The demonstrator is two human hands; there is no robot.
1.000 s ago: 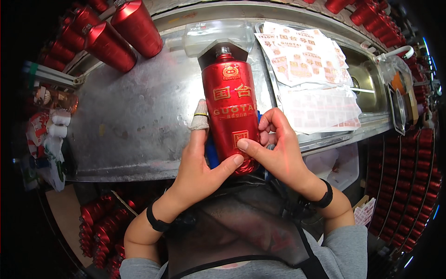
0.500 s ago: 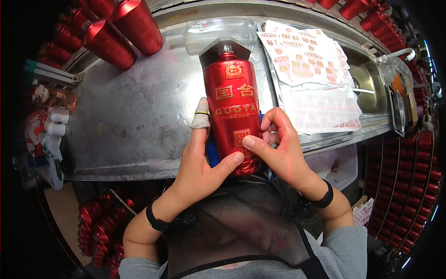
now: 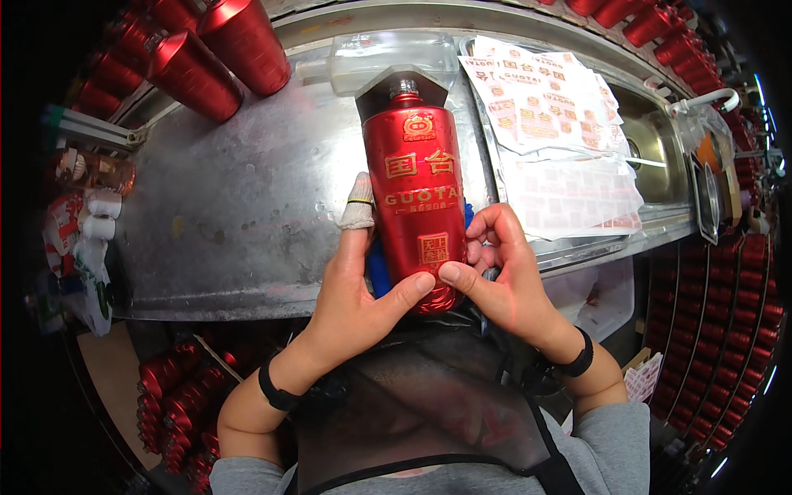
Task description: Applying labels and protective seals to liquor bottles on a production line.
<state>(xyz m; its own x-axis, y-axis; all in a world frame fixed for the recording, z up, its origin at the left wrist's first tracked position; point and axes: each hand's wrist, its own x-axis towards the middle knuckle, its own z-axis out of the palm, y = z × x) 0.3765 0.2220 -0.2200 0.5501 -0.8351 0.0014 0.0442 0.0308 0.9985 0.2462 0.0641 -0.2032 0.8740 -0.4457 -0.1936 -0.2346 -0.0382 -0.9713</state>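
Note:
A glossy red bottle (image 3: 415,186) with gold decoration lies before me, its threaded neck pointing away and its base toward my body. My left hand (image 3: 355,289) grips its lower left side, thumb across the front; a white cloth cot covers one fingertip. On the lower right, my right hand (image 3: 503,276) has its thumb pressed on the front near the base, with its fingers curled at the bottle's edge. Blue material (image 3: 379,268) shows partly behind the bottle. Beneath the neck is a dark angular holder (image 3: 371,99), mostly covered.
Behind the holder lies a clear glass bottle (image 3: 379,62). Printed decal sheets (image 3: 569,198) are piled at the right, beside a metal sink (image 3: 652,148). Several red bottles (image 3: 247,49) stand at the far left of the metal table (image 3: 223,223); racks of red bottles (image 3: 726,330) fill the right.
My right thumb has slid down off the small gold square emblem, which now shows fully. The bottle has shifted very slightly to the right.

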